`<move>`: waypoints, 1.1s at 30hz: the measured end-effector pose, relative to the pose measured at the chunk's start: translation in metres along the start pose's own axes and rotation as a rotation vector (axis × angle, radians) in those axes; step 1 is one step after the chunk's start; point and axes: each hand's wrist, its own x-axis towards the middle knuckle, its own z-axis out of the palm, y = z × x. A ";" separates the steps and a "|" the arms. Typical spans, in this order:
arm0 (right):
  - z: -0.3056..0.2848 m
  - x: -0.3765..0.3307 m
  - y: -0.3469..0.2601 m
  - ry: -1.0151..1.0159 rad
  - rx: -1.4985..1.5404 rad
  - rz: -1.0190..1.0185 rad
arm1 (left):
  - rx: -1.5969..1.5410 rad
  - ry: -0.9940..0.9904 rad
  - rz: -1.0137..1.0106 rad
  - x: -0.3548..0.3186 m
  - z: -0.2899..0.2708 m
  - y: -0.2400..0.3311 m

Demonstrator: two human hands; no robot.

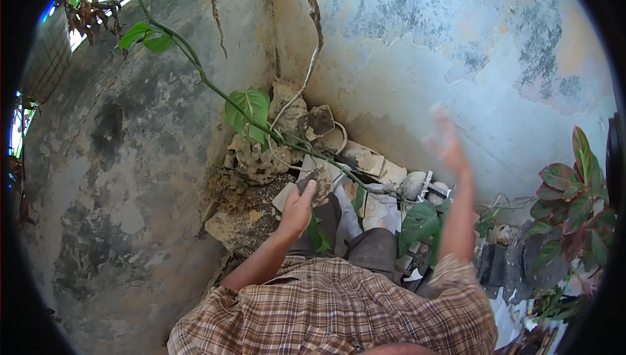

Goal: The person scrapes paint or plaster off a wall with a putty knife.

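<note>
In front of my lap, my left hand (pixel 298 210) grips a flat, rough grey-brown chunk of rubble (pixel 319 181), the thumb lying over its face. Whether it is stone or broken tile, I cannot tell. Off to the right, my right hand (pixel 448 143) is raised before the pale wall. It is blurred by motion, but the fingers look stretched out and apart, with nothing seen in them. A green vine stem (pixel 313 151) runs across the rubble just beyond my left hand.
Rough stones (pixel 251 158) and broken slabs (pixel 368 159) are heaped in the corner between a stained grey wall (pixel 117 159) and a peeling pale-blue wall (pixel 404 48). A red-green leafy plant (pixel 570 202) stands at right, near dark curved tiles (pixel 515 260). A large leaf (pixel 418 226) lies beside my knee.
</note>
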 end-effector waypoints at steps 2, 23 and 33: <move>0.061 -0.049 -0.067 -0.279 0.257 0.085 | 0.056 -0.079 -0.013 0.002 0.010 -0.015; 0.093 -0.228 -0.098 0.352 0.740 0.825 | 0.564 -0.839 0.001 0.040 0.024 -0.014; 0.060 -0.309 -0.119 0.585 0.570 0.960 | 0.431 -0.378 0.825 0.211 0.181 0.130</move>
